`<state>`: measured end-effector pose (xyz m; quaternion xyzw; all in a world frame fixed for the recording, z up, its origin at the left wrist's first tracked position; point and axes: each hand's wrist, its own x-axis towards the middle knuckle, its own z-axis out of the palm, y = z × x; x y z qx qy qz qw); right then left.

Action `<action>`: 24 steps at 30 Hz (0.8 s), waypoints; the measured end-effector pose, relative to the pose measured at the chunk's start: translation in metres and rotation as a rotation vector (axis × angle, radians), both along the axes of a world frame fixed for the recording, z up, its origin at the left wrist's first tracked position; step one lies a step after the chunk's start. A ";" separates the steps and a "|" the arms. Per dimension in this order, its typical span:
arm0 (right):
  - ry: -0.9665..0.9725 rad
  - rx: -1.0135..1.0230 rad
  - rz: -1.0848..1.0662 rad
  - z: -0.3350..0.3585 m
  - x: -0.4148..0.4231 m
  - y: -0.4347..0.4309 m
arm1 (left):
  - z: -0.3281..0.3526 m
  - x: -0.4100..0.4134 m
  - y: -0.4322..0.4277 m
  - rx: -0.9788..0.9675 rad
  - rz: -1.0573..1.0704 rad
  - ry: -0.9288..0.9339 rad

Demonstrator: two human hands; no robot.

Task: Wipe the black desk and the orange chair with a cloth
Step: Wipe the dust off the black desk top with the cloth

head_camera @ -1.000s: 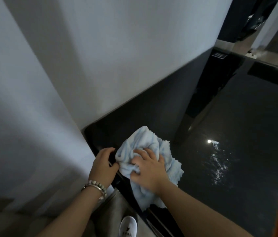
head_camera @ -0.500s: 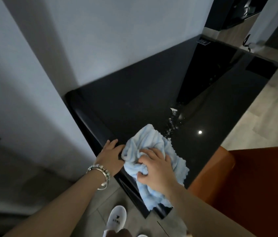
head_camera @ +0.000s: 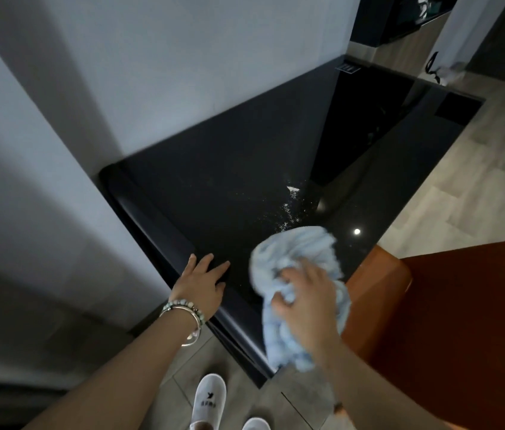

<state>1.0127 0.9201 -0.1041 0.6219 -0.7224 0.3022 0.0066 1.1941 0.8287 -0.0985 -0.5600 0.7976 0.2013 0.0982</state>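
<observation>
The glossy black desk (head_camera: 229, 187) runs along the white wall from the near corner to the far right. A crumpled light blue cloth (head_camera: 299, 256) lies on its near end, partly hanging over the front edge, and my right hand (head_camera: 305, 296) presses down on it and grips it. My left hand (head_camera: 203, 282) rests flat with fingers spread on the desk's near left edge, apart from the cloth. White specks (head_camera: 288, 209) dot the desk just beyond the cloth. The orange chair (head_camera: 449, 311) stands at the right, against the desk's front edge.
A white wall (head_camera: 183, 72) rises behind the desk and a wall section (head_camera: 28, 197) stands to its left. Wood-look floor (head_camera: 477, 181) shows at the right. My white slippers (head_camera: 208, 401) are on the floor below the desk corner. A black cable (head_camera: 431, 68) lies at the far end.
My right hand has slid the cloth to the right, away from my left hand, towards the chair. My left hand has flattened on the desk edge. The view has pulled back.
</observation>
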 end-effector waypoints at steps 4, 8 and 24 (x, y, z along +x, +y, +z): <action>0.254 0.091 0.265 -0.013 0.017 0.013 | -0.009 0.002 -0.003 -0.015 -0.074 -0.080; 0.159 0.238 -0.067 -0.004 0.002 -0.008 | -0.002 -0.005 0.006 -0.035 0.042 0.021; -0.011 0.201 -0.473 0.013 -0.073 -0.055 | 0.009 -0.029 -0.025 -0.068 0.011 0.065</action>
